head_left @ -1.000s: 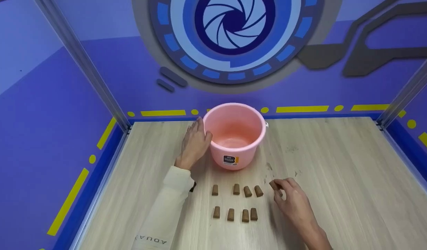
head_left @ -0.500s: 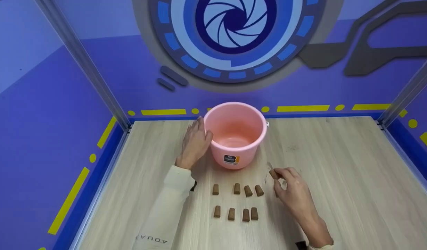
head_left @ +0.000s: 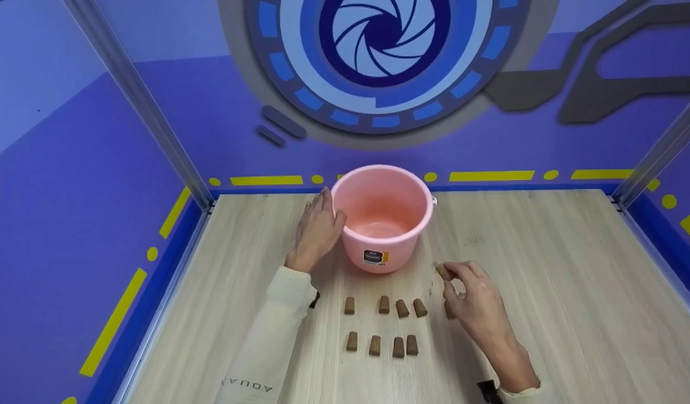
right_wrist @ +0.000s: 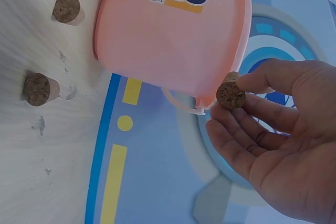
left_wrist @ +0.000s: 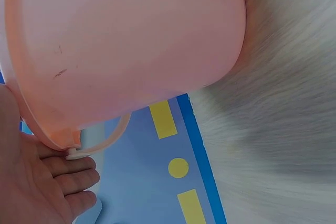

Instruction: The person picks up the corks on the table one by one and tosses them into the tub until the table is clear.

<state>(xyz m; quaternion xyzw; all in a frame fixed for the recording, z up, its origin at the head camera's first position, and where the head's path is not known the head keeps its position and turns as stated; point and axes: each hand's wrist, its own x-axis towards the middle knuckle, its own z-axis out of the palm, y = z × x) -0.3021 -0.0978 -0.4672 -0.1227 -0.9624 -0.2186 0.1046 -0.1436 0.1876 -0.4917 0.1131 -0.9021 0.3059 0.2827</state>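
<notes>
My left hand holds the rim of the pink bucket at its left side, thumb toward the near side. In the left wrist view, the fingers lie beside the rim near the white handle joint. My right hand pinches a cork stopper between thumb and fingers, just right of the bucket's front and above the table. Another cork is partly hidden beneath this hand. Several tapered brown corks lie in two rows before the bucket, including a far-row cork and a near-row cork.
The light wood table is bounded by a blue-purple back wall and side panels, with metal posts at the corners. Small dark smudges mark the wood right of the bucket. A label faces forward on the bucket.
My right hand has lifted the pinched cork and brought it farther forward, toward the bucket. The left hand stays on the rim, and the two rows of corks are unchanged.
</notes>
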